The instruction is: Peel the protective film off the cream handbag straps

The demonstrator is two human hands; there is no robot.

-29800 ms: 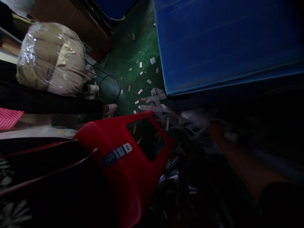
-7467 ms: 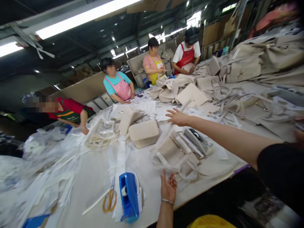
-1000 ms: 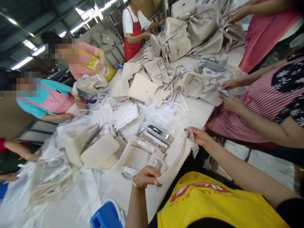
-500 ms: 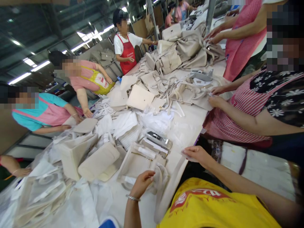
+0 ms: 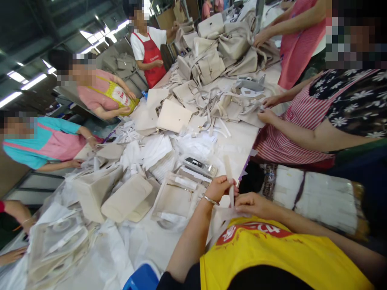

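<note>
My left hand (image 5: 218, 190) is closed in a pinch on a pale beige strap (image 5: 229, 168), whose free end sticks up above the fingers. Close beside it, my right hand (image 5: 255, 204) has curled fingers at the lower part of the strap, on a thin whitish sheet (image 5: 225, 213) partly hidden by the hands. Both hands are just in front of my yellow apron (image 5: 266, 249), over the table edge. Left of them a beige bag (image 5: 178, 199) with a zipper lies flat on the table.
A grey and black object (image 5: 199, 166) lies behind the bag. Beige bags (image 5: 125, 199) and white wrapping (image 5: 159, 151) cover much of the table, with a bag pile (image 5: 232, 48) at the far end. A blue object (image 5: 142, 278) is at the near edge. Co-workers stand on both sides.
My left hand has moved right and up from the straps beside the zippered bag and now pinches a strap. My right hand has come in close to it. The view has shifted slightly.
</note>
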